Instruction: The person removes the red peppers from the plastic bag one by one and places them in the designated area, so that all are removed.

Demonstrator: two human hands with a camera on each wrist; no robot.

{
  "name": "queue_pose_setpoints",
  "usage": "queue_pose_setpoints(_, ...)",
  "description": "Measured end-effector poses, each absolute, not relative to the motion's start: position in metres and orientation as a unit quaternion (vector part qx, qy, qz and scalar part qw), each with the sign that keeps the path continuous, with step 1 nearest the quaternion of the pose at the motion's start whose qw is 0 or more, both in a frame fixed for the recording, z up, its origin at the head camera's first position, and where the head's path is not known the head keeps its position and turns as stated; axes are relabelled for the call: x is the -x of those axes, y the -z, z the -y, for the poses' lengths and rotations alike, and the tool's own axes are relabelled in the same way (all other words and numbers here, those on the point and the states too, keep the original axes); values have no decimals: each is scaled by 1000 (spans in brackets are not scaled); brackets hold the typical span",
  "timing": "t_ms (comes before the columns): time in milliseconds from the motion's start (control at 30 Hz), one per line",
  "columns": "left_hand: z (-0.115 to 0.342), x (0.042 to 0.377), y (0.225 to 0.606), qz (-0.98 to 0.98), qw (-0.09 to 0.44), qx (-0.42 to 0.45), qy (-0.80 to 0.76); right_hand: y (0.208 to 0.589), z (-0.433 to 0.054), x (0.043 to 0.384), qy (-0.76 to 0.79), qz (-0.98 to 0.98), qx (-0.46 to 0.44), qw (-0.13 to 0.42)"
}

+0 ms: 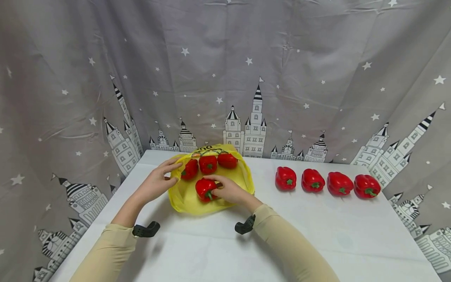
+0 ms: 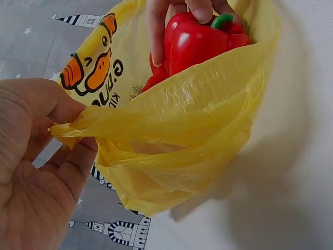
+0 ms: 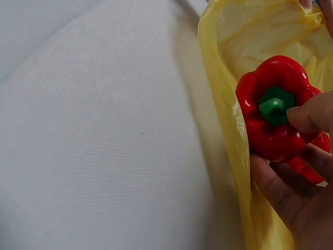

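My right hand [image 1: 228,190] grips a red bell pepper [image 1: 205,189] with a green stem, at the open mouth of a yellow plastic bag [image 1: 201,207]. Its thumb lies by the stem in the right wrist view, with the fingers under the red bell pepper [image 3: 276,135]. At the bag's left side, my left hand [image 1: 158,182] pinches the rim between thumb and fingers; the gathered yellow plastic [image 2: 88,122] shows in the left wrist view. Three more red bell peppers [image 1: 208,164] lie inside the bag, toward its back.
Several red bell peppers [image 1: 312,180] stand in a row at the right on the white-covered table [image 1: 317,231]. Behind the table hangs a grey curtain [image 1: 211,58] printed with castles and stars. A black band [image 1: 146,229] sits on the left wrist, another [image 1: 245,225] on the right.
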State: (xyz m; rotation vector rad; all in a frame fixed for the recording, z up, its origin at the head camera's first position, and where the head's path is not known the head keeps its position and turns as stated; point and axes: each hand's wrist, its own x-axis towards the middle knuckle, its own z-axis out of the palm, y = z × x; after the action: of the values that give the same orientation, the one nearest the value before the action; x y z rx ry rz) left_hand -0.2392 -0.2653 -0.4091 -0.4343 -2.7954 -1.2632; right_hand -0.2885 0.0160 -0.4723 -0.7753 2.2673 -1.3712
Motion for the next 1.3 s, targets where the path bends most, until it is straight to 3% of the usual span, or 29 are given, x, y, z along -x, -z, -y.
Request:
queue_pose_setpoints(433, 266, 238, 409, 902, 23, 136, 409, 469, -6, 291, 468, -808, 304, 189)
queue_pose_setpoints(667, 267, 238, 410, 901, 24, 143, 410, 471, -3, 294, 489, -794, 289, 218)
queue_pose_setpoints(1300, 265, 238, 410, 904, 21, 139, 404, 472, -5, 291, 501, -790, 278, 220)
